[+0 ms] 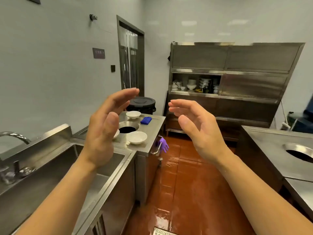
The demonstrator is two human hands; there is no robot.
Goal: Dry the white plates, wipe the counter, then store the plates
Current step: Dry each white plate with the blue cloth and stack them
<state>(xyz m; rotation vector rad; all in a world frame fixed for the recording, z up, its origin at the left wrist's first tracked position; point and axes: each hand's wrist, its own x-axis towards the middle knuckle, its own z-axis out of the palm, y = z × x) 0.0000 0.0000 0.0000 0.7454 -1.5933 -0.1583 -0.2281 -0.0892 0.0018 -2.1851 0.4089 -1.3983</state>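
Three white plates rest on the steel counter ahead on the left: a far plate, a near plate, and a third plate mostly hidden behind my left hand. A folded blue cloth lies by the far plate. My left hand and my right hand are raised in front of me, palms facing each other, fingers apart, holding nothing. Both hover well short of the plates.
A round hole opens in the counter between the plates. A deep sink with a tap is at my left. A steel cabinet with crockery stands ahead. Purple gloves hang off the counter. Wet red floor; another counter at right.
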